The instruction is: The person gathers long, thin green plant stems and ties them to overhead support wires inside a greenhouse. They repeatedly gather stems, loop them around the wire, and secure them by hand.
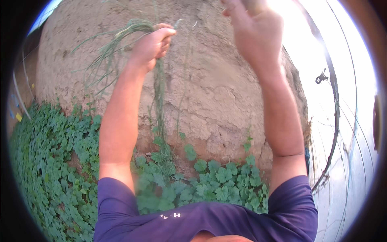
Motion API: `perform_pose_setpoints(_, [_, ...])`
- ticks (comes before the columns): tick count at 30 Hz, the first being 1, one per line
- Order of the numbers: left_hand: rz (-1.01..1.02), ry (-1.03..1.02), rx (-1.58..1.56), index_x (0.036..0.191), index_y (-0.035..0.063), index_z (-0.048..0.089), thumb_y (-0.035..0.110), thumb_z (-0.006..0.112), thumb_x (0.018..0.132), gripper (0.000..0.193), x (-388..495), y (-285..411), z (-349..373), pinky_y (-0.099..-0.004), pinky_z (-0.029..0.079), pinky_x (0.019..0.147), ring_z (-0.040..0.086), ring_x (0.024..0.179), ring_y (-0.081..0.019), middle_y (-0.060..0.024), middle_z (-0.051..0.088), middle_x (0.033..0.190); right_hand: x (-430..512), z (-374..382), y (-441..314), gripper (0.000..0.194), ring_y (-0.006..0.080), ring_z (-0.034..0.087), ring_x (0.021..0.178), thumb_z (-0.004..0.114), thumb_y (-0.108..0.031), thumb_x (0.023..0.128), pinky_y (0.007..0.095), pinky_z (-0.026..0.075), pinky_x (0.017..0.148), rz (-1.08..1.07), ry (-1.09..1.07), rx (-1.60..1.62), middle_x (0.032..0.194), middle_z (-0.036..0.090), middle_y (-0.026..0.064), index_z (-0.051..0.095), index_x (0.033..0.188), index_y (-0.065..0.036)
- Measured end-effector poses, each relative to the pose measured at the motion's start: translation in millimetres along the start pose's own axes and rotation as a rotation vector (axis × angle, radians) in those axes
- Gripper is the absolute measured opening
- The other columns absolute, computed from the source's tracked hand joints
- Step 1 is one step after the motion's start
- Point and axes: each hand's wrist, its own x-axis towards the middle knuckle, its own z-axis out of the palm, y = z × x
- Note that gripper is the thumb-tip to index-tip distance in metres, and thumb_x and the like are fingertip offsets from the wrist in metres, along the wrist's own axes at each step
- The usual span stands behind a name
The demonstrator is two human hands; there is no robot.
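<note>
My left hand [155,44] is closed round a bundle of thin green strings [160,99], held up before the earthen wall. Loose ends droop to the left of the fist, and a long hank hangs below it down to the leaves. Higher up on the right, my right hand [258,34] is raised, blurred by movement and bright light. Its fingers are partly cut off by the top of the picture, so whether they hold anything is not clear. A single thin string [185,66] runs upright along the wall between both hands.
A cracked earthen wall [217,90] stands in front. Leafy green vines [54,157] cover the ground at left and along the wall's foot [223,181]. On the right are a dark curved pole [335,99], a black clamp [321,76], wires and bright translucent sheeting [362,169].
</note>
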Motion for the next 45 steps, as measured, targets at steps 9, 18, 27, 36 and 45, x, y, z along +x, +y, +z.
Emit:
perform_pose_setpoints(9, [-0.127,-0.032,0.110,0.078,0.0034,0.051,0.018,0.058,0.086,0.019,-185.5,-14.6,-19.5,-0.0195,0.022,0.043,0.033,0.048,-0.0019,0.0047,0.043,0.057,-174.6,-1.4,-85.8,0.039,0.0333,0.063,0.074,0.075,-0.009,0.070,0.0348,0.054,0.056,0.109,-0.373,0.360,0.116,0.056,0.0194,0.050,0.098,0.001])
perform_pose_setpoints(18, [-0.477,-0.091,0.074,0.076,0.0014,0.049,0.016,0.060,0.084,0.020,-287.0,-78.2,44.2,-0.0205,0.025,0.042,0.032,0.045,-0.0037,0.0009,0.045,0.056,-285.2,-43.6,-121.0,0.018,0.0261,0.055,0.057,0.067,-0.010,0.077,0.0381,0.044,0.046,0.465,-0.487,0.366,0.066,0.050,0.0064,0.050,0.081,-0.005])
perform_pose_setpoints(27, [-1.080,-0.421,-0.043,0.083,0.0027,0.058,0.010,0.060,0.085,0.007,-300.0,-127.3,81.8,-0.0205,0.028,0.051,0.039,0.057,-0.0032,0.0042,0.049,0.064,-332.9,-114.6,-142.9,0.023,0.0231,0.059,0.067,0.071,-0.005,0.071,0.0330,0.047,0.050,0.661,-0.428,-0.055,0.077,0.053,0.0039,0.054,0.087,-0.007])
perform_pose_setpoints(36, [-1.052,-0.418,-0.207,0.105,-0.0028,0.057,0.026,0.063,0.092,0.032,-323.1,-173.0,105.1,-0.0203,0.023,0.043,0.031,0.047,-0.0039,0.0051,0.039,0.057,-391.0,-192.5,-130.9,0.020,0.0233,0.064,0.070,0.055,-0.007,0.090,0.0353,0.053,0.065,1.276,-0.652,0.286,0.081,0.065,0.0119,0.059,0.106,0.005])
perform_pose_setpoints(45, [-1.055,-0.229,-0.175,0.106,-0.0004,0.055,0.024,0.061,0.093,0.029,-353.8,-173.4,99.8,-0.0202,0.022,0.041,0.029,0.046,-0.0035,0.0057,0.036,0.056,-428.6,-444.0,67.5,0.022,0.0419,0.063,0.091,0.062,-0.014,0.084,0.0496,0.051,0.077,1.349,-0.451,-1.468,0.094,0.063,0.0292,0.049,0.094,0.001])
